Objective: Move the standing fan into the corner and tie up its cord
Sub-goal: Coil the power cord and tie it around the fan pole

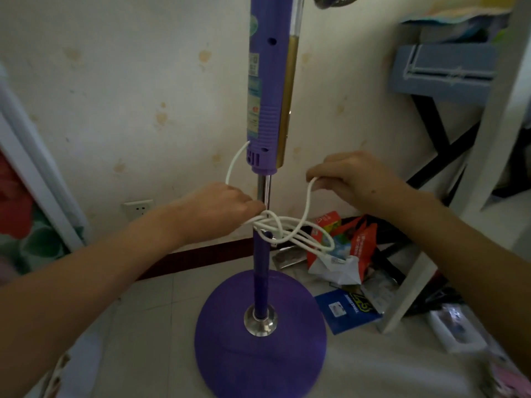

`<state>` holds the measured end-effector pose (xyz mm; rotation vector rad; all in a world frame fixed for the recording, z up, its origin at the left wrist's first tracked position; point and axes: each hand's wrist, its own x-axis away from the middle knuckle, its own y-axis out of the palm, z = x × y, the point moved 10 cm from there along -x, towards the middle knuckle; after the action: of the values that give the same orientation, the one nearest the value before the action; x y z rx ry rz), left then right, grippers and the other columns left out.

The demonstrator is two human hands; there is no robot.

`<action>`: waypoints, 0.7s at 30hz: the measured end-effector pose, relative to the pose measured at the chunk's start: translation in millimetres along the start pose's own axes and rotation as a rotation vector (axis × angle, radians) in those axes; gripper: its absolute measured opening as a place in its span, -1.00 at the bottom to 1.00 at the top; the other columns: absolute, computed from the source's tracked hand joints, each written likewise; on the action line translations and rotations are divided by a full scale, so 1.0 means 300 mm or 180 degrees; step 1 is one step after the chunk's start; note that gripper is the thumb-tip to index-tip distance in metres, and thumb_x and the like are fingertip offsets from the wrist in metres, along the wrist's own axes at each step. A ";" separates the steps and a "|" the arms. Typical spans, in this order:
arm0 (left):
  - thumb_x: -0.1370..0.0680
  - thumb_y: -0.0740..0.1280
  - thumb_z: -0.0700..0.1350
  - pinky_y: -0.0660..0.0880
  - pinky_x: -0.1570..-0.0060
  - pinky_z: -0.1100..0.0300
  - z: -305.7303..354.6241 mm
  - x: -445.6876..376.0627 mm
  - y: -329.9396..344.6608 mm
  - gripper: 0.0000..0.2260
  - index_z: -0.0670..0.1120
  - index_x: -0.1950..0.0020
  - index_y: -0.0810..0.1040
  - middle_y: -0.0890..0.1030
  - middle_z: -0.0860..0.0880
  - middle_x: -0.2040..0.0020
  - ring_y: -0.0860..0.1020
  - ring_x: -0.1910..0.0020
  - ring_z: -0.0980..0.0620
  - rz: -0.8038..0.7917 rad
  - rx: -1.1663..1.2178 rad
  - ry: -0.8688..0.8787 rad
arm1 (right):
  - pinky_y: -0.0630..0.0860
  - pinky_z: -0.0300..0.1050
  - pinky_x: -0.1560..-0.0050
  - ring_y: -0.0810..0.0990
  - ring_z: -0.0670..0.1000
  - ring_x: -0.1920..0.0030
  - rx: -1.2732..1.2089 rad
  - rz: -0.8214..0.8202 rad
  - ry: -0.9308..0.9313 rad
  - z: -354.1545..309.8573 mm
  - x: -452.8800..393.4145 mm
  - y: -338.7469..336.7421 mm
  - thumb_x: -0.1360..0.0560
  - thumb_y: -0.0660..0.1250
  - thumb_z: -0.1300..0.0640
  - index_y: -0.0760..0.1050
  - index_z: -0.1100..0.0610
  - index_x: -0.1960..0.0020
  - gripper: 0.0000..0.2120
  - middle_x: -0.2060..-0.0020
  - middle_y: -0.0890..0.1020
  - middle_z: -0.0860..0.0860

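A purple standing fan (265, 116) rises in the middle of the view, with a chrome pole and a round purple base (230, 340) on the tiled floor close to the wall. Its white cord (290, 229) leaves the purple housing at the left and is bundled in several loops around the pole. My left hand (221, 208) pinches the bundle against the pole from the left. My right hand (353, 179) holds a strand of the cord up to the right of the pole. The fan head is out of view above.
A wall socket (137, 209) sits low on the wall at the left. Bags and packets (344, 254) litter the floor right of the base, beside a white frame (408, 294) and a folding table with black legs (442, 133). A white door frame (37, 179) stands left.
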<state>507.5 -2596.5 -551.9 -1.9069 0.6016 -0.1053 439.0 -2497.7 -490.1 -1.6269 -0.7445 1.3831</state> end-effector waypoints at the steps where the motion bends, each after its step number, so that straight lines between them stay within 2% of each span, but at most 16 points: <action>1: -0.52 0.41 -0.21 0.59 0.26 0.05 -0.001 0.006 -0.019 -0.86 -0.12 -0.07 0.58 0.67 -0.10 0.19 0.64 0.24 -0.12 0.0153 0.0062 0.0026 | 0.58 -0.12 0.21 0.65 0.02 0.33 -0.0196 0.0178 0.0121 0.024 -0.003 0.021 -0.56 0.39 0.29 0.67 0.23 -0.11 -0.85 0.29 0.68 0.08; 2: -0.52 0.42 -0.22 0.58 0.27 0.05 -0.002 0.011 -0.028 -0.87 -0.13 -0.06 0.59 0.67 -0.11 0.20 0.64 0.25 -0.13 0.0217 0.0095 0.0037 | 0.62 -0.11 0.26 0.63 -0.05 0.41 -0.0390 0.0340 0.0287 0.036 -0.003 0.040 -0.59 0.35 0.26 0.66 0.19 -0.13 -0.84 0.37 0.63 -0.01; 4: -0.54 0.39 -0.22 0.60 0.21 0.01 -0.003 0.012 -0.029 -0.86 -0.14 -0.09 0.59 0.68 -0.12 0.16 0.64 0.21 -0.13 0.0219 0.0243 0.0033 | 0.56 -0.19 0.43 0.58 -0.07 0.53 -0.0971 0.0763 0.0596 0.065 -0.004 0.083 -0.63 0.28 0.20 0.64 0.09 -0.14 -0.82 0.48 0.52 -0.14; 6: -0.54 0.39 -0.23 0.61 0.22 -0.02 0.001 0.011 -0.051 -0.87 -0.16 -0.08 0.60 0.68 -0.14 0.16 0.64 0.22 -0.14 0.0328 0.0490 0.0027 | 0.51 -0.29 0.43 0.56 -0.11 0.53 -0.1549 0.0912 0.0837 0.076 -0.020 0.127 -0.64 0.24 0.16 0.63 -0.04 -0.13 -0.78 0.45 0.55 -0.05; 7: -0.52 0.41 -0.25 0.61 0.26 -0.01 0.000 0.016 -0.071 -0.86 -0.17 -0.06 0.61 0.67 -0.14 0.19 0.64 0.25 -0.14 0.0466 0.0629 -0.0005 | 0.55 -0.28 0.35 0.59 -0.13 0.45 -0.1754 0.0865 0.0847 0.055 -0.038 0.139 -0.63 0.24 0.16 0.64 -0.06 -0.10 -0.77 0.39 0.61 -0.03; 9: -0.48 0.44 -0.29 0.59 0.33 0.02 -0.008 0.034 -0.108 -0.84 -0.19 -0.05 0.60 0.66 -0.15 0.22 0.61 0.31 -0.11 0.0782 0.0809 -0.0145 | 0.66 -0.11 0.06 0.65 -0.13 0.29 -0.1958 0.0357 0.1107 0.026 -0.034 0.221 -0.60 0.27 0.19 0.72 0.05 0.07 -0.76 0.32 0.68 0.04; 10: -0.48 0.45 -0.29 0.59 0.35 0.03 -0.014 0.040 -0.118 -0.83 -0.19 -0.05 0.59 0.66 -0.15 0.23 0.60 0.34 -0.10 0.0896 0.0826 -0.0253 | 0.66 -0.10 0.04 0.64 -0.19 0.32 -0.1903 0.0036 0.1330 -0.002 -0.004 0.250 -0.61 0.26 0.21 0.72 0.07 0.26 -0.65 0.38 0.66 -0.01; 11: -0.48 0.44 -0.29 0.58 0.38 0.02 -0.017 0.046 -0.122 -0.84 -0.20 -0.04 0.58 0.65 -0.15 0.25 0.58 0.36 -0.09 0.0978 0.0832 -0.0377 | 0.64 -0.16 0.13 0.60 -0.25 0.38 -0.1941 -0.0181 0.1398 -0.027 0.024 0.298 -0.63 0.23 0.22 0.69 0.15 0.30 -0.61 0.46 0.61 -0.10; 12: -0.49 0.43 -0.28 0.57 0.42 0.01 -0.018 0.046 -0.122 -0.86 -0.21 -0.02 0.56 0.63 -0.15 0.27 0.56 0.40 -0.10 0.1035 0.0836 -0.0513 | 0.61 -0.17 0.18 0.56 -0.28 0.41 -0.1847 -0.0278 0.1288 -0.072 0.038 0.323 -0.67 0.19 0.19 0.64 0.15 0.19 -0.66 0.46 0.55 -0.16; 14: -0.50 0.40 -0.28 0.53 0.46 0.00 -0.020 0.032 -0.115 -0.89 -0.23 0.02 0.51 0.60 -0.15 0.30 0.53 0.44 -0.12 0.1071 0.0748 -0.0760 | 0.62 -0.03 0.16 0.55 -0.17 0.37 -0.1760 -0.0369 0.1139 -0.159 0.051 0.362 -0.70 0.13 0.09 0.50 0.05 0.02 -0.79 0.39 0.54 -0.12; 17: -0.51 0.34 -0.31 0.50 0.44 -0.01 -0.033 -0.007 -0.053 -0.87 -0.23 -0.04 0.46 0.60 -0.19 0.27 0.56 0.39 -0.21 0.0796 0.0356 -0.1079 | 0.59 0.19 0.10 0.61 0.12 0.20 -0.1434 -0.0554 0.1177 -0.249 0.094 0.420 -0.70 0.12 0.09 0.45 0.15 -0.07 -0.82 0.18 0.62 0.12; 20: -0.54 0.27 -0.29 0.50 0.36 0.01 -0.057 -0.026 0.029 -0.83 -0.18 -0.12 0.40 0.61 -0.15 0.20 0.60 0.29 -0.18 0.0124 -0.0178 -0.1341 | 0.59 0.20 0.16 0.59 0.11 0.21 -0.1294 -0.0897 0.1155 -0.325 0.171 0.435 -0.67 0.19 0.16 0.37 0.10 -0.05 -0.97 0.16 0.59 0.10; 21: -0.55 0.26 -0.28 0.48 0.34 0.03 -0.057 -0.031 0.046 -0.84 -0.16 -0.10 0.39 0.62 -0.14 0.18 0.61 0.26 -0.16 -0.0105 -0.0399 -0.1338 | 0.60 0.16 0.18 0.58 0.09 0.21 -0.1190 -0.0952 0.1051 -0.333 0.184 0.421 -0.66 0.22 0.17 0.36 0.07 -0.02 -0.94 0.16 0.57 0.06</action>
<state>488.7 -2610.7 -555.3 -1.9815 0.2963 0.3126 537.4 -2530.8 -624.9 -1.8767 -1.0383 0.7686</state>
